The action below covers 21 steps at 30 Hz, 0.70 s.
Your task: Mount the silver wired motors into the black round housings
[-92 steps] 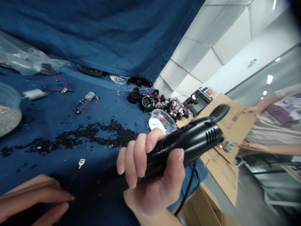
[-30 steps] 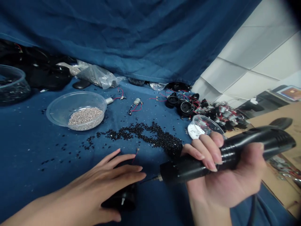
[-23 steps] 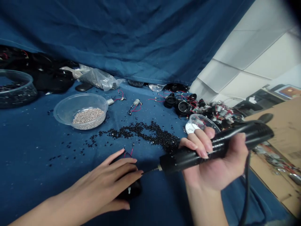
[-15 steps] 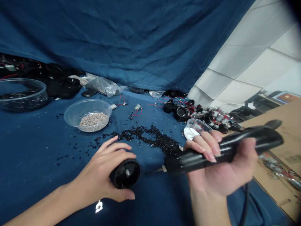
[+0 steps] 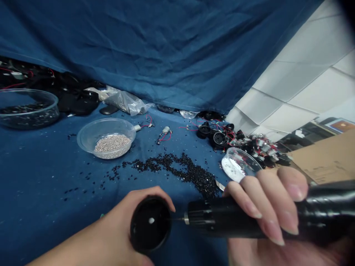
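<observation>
My left hand point(image 5: 116, 229) is wrapped around a round black plastic housing point(image 5: 150, 224) and holds it up with its open face toward me; a small white dot shows at its centre. My right hand point(image 5: 266, 214) grips a black electric screwdriver point(image 5: 249, 221) lying level. The thin metal bit of the screwdriver point(image 5: 177, 218) points left and reaches the right rim of the housing. Both are held low, above the blue cloth.
A trail of small black parts point(image 5: 177, 168) lies on the blue cloth point(image 5: 41, 173). A clear bowl of silvery screws point(image 5: 107, 138), a second bowl point(image 5: 26, 109), a small cup of white bits point(image 5: 238, 166), black housings with red wires point(image 5: 219, 136) and a cardboard box point(image 5: 327, 159) stand around.
My left hand picked the black housing off the cloth, raised it and turned its face to me. My right hand swung the screwdriver level and brought its bit to the housing.
</observation>
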Available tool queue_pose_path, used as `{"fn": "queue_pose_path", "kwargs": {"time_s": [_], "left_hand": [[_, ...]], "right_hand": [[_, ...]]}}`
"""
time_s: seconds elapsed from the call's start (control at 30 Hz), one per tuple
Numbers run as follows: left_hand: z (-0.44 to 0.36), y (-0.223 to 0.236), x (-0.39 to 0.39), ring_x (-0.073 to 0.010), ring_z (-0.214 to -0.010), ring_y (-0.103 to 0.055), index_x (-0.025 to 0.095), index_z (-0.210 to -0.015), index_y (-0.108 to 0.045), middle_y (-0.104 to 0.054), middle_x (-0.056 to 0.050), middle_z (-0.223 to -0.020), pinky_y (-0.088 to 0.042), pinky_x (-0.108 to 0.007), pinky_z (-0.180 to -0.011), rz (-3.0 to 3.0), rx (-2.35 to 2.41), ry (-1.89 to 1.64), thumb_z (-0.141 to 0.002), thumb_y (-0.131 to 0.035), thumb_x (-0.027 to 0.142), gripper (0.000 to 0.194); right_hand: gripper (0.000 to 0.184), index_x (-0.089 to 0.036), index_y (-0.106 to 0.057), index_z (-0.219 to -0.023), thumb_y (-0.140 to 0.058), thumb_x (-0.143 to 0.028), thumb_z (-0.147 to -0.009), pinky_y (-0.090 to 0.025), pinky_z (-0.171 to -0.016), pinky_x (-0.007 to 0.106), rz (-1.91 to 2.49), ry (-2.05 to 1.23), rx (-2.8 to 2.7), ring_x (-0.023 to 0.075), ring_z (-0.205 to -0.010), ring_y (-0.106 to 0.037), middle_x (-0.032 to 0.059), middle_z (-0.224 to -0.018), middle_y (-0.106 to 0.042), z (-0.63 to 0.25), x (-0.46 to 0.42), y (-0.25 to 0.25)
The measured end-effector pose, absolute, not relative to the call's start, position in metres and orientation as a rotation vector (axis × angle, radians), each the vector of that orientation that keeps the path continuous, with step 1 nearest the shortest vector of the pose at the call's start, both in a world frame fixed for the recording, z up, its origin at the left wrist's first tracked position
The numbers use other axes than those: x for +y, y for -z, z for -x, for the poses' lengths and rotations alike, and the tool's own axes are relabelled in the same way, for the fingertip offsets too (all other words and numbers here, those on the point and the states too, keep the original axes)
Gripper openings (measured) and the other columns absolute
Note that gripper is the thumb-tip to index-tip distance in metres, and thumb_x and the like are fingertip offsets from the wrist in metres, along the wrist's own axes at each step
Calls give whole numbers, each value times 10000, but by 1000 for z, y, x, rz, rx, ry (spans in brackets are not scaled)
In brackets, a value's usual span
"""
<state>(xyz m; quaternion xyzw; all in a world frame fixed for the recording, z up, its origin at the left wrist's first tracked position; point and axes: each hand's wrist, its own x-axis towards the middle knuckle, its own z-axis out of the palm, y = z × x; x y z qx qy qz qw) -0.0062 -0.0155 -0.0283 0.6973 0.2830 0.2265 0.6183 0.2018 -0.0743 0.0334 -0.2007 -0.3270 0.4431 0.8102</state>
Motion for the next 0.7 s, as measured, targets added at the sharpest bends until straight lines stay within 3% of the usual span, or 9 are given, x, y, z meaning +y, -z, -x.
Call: {"fn": "queue_pose_path", "kwargs": {"time_s": [0.07,0.17,0.33,0.57,0.7], "left_hand": [[7,23,-18,-189,-877,-620,290,-1053,-606,-654,53,-1019,-490,-234,-742,-1635,700,-483,-522,-899,260,607],[7,21,-21,-191,-885,-654,284,-1005,-631,-683,61,-982,-523,-240,-778,-1680,717,-437,-557,-813,204,490],[8,32,-23,-246,-990,-674,329,-1044,-625,-696,38,-1073,-586,-291,-800,-1854,736,-470,-570,-810,273,513],[2,33,-29,-198,-823,-672,321,-970,-626,-706,66,-909,-582,-283,-725,-1880,802,-538,-586,-711,176,419],[-2,37,-34,-210,-826,-673,326,-938,-628,-712,66,-898,-567,-278,-673,-1893,845,-581,-593,-690,205,370]], "right_hand": [[160,-192,-524,-932,-573,-341,-963,-530,-606,246,381,-959,-671,83,-521,-549,-58,-650,-547,-197,-73,-24],[57,-235,-536,-927,-592,-224,-931,-470,-497,246,448,-891,-644,91,-424,-445,-71,-593,-487,-188,-72,-18],[100,-274,-550,-867,-589,-223,-944,-341,-362,253,514,-914,-677,90,-290,-267,-91,-492,-401,-186,-69,-18],[182,-291,-547,-803,-712,-239,-861,-305,-305,251,506,-950,-787,111,-250,-299,-119,-408,-347,-211,-70,-8],[309,-265,-466,-717,-732,-348,-850,-291,-310,242,607,-957,-729,121,-291,-356,-94,-424,-335,-207,-76,-11]]}}
